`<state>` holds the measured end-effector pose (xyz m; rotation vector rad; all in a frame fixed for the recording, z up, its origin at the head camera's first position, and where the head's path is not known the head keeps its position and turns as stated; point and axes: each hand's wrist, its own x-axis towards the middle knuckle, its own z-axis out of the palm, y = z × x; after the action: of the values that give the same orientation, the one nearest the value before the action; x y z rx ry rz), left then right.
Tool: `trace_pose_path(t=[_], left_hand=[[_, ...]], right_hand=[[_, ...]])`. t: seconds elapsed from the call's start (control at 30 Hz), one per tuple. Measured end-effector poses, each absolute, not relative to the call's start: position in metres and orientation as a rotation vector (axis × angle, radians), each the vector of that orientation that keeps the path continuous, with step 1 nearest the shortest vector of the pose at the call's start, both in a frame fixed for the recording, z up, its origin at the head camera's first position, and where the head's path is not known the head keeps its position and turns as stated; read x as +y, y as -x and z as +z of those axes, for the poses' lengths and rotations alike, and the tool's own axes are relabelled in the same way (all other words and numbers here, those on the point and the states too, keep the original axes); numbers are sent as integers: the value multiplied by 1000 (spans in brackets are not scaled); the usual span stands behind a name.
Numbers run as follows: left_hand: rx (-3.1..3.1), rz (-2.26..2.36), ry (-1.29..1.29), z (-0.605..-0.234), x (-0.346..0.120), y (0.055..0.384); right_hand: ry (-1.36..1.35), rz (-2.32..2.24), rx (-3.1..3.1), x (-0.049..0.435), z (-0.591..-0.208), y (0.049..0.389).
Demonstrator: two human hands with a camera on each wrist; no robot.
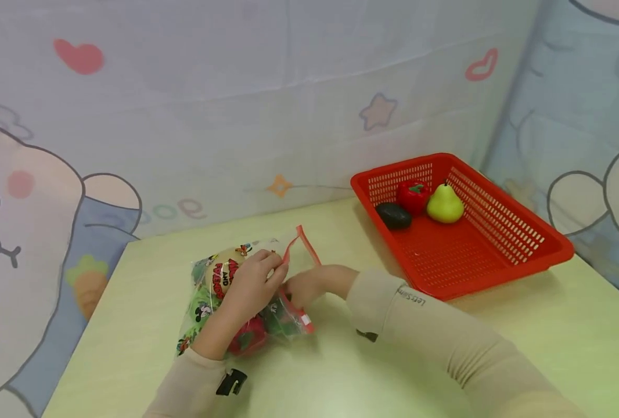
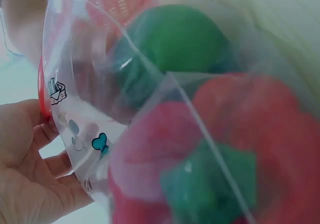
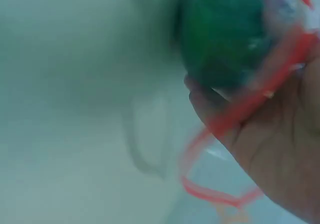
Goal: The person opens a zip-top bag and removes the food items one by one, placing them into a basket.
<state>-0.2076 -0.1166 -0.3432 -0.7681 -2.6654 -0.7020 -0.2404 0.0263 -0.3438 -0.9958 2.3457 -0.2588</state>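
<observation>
A clear zip bag printed with cartoon figures lies on the table, filled with toy produce. My left hand pinches its red-edged mouth from above; in the left wrist view that hand holds the rim by the red strip. My right hand reaches into the mouth, the red zip strip crossing its palm. Its fingers curl round a smooth, round green toy at the opening. Inside, close beside the green toy, a red toy bell pepper with a green stem shows through the plastic.
A red plastic basket stands on the table at the right. It holds a red toy pepper, a yellow-green pear and a dark oval toy. A cartoon-printed cloth hangs behind the pale table.
</observation>
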Motion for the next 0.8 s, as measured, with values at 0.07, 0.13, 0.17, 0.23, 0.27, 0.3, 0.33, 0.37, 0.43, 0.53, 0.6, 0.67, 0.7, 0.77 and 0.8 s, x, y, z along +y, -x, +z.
trace_pose_path(t=[0.07,0.13,0.17,0.23,0.27,0.3,0.33,0.37,0.43,0.53,0.6,0.67,0.7,0.77,0.8], left_hand=[[-2670,-706,784,-344,-115,208],[-2681,-701,787,-345,-115,208],[-2681,-698,785,-346,-115,208],[-2678,-699,774,-346,-115,208],[-2674,-695,772,-346,-116,208],[-2670,-687,773,-346,-116,208],[-2666,-682,779,-347,-116,208],[-2665,-676,785,-347,-116,208],[-2663,-669,793,-348,-116,208],[-2666,-669,787,-349,-115,207],[-2668,-670,781,-350,-115,207],[-2674,-672,784,-349,-116,207],[-2677,-671,784,-349,-116,206],[-2683,-672,782,-349,-117,206],[-2687,-674,779,-349,-117,206]], right_hand=[[948,-331,2234,23,-357,245],[934,-390,2178,23,-367,249],[944,-408,2182,23,-371,250],[947,-453,2225,23,-376,252],[961,-470,2246,23,-378,253],[974,-482,2263,23,-380,253],[990,-483,2286,24,-382,253],[997,-493,2303,24,-384,253],[999,-508,2322,25,-387,252],[968,-543,2328,27,-388,250],[953,-569,2326,28,-388,249],[946,-584,2336,30,-386,247],[949,-594,2350,32,-383,246],[969,-615,2387,37,-377,244],[986,-604,2419,41,-372,242]])
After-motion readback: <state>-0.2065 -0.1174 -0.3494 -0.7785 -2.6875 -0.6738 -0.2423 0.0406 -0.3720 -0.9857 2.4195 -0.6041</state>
